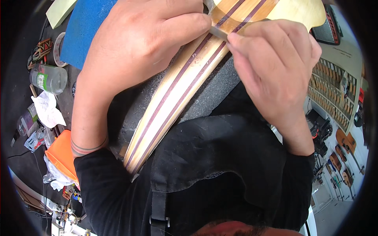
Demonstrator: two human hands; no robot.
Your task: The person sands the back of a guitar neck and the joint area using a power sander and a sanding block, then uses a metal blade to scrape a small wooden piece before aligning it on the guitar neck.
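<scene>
A long laminated guitar neck (169, 100) of pale wood, with two dark stripes, runs from my lap up to a wider pale wooden body (303, 13) at the top. Across its upper part lies a thin metal scraper (219, 34). My left hand (145, 41) is closed on the scraper's left end, fingers bent. On the right end, my right hand (275, 59) pinches it between thumb and fingers. Small shavings or marks (202, 61) show on the wood just below the scraper. My hands hide both ends of the scraper.
A grey padded support (208, 96) lies under the neck. To the left are a blue sheet (84, 33), a clear plastic jar (49, 78), a tape roll (59, 49), crumpled tissue (48, 109) and an orange container (63, 155). Wooden instruments (345, 141) hang on the right wall.
</scene>
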